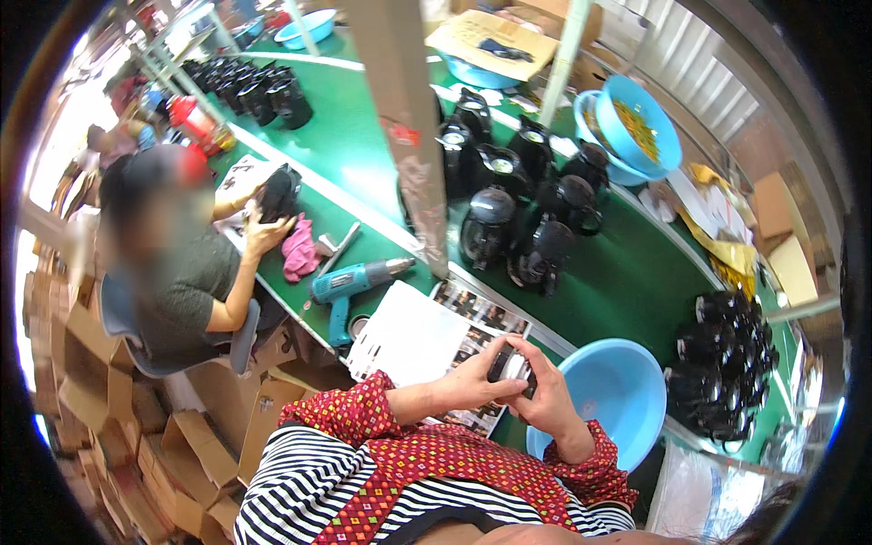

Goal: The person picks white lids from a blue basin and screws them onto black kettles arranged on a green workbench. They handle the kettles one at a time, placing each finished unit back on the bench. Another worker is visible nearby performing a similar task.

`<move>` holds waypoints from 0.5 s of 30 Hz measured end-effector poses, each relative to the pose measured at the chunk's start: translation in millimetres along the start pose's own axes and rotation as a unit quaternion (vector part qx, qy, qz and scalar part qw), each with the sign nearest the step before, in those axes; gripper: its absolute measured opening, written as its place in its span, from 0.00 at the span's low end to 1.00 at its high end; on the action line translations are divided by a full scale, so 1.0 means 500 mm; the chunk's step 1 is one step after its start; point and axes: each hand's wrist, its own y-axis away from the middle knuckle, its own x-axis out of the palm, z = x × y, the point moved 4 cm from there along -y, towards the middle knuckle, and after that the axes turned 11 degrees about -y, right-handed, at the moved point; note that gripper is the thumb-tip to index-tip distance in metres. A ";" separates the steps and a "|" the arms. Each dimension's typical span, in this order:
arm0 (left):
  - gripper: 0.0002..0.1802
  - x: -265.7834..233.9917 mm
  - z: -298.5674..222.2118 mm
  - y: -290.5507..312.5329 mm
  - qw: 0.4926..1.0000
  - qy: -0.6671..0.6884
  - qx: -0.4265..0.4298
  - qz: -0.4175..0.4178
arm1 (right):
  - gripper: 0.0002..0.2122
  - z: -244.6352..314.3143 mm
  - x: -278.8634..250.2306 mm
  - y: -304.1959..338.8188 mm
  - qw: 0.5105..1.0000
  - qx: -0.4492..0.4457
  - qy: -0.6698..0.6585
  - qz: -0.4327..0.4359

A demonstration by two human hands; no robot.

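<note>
Between my left hand and my right hand is a small round part, black with a silvery, shiny face. Fingers of both hands close around its sides, so its lower part is hidden. It is held above printed picture sheets and a white sheet on the bench. Just right of my right hand stands a light blue basin. A teal heat gun lies to the left, beyond the white sheet, beside a roll of tape.
Black jugs with handles stand on the green bench ahead, with more black jugs piled right. A metal post rises ahead. At left a seated co-worker holds a black jug near a pink cloth. Cardboard boxes cover the floor.
</note>
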 end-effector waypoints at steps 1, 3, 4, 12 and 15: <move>0.41 -0.027 0.005 0.012 0.999 -0.005 0.033 -0.024 | 0.35 -0.013 0.018 -0.018 0.998 0.014 -0.068 0.006; 0.39 -0.086 0.029 0.036 0.999 0.034 -0.005 -0.031 | 0.38 -0.051 0.054 -0.030 0.972 0.094 -0.215 -0.008; 0.38 -0.123 0.027 0.047 0.999 0.026 0.004 -0.031 | 0.34 -0.061 0.060 -0.037 0.958 0.129 -0.256 -0.006; 0.39 -0.537 0.080 -0.018 0.892 -0.229 -0.035 -0.388 | 0.24 -0.165 0.146 0.048 0.635 0.331 -0.685 0.130; 0.44 -0.598 0.063 -0.119 0.792 -0.375 0.060 -0.478 | 0.31 -0.160 0.153 0.037 0.747 0.318 -0.540 0.223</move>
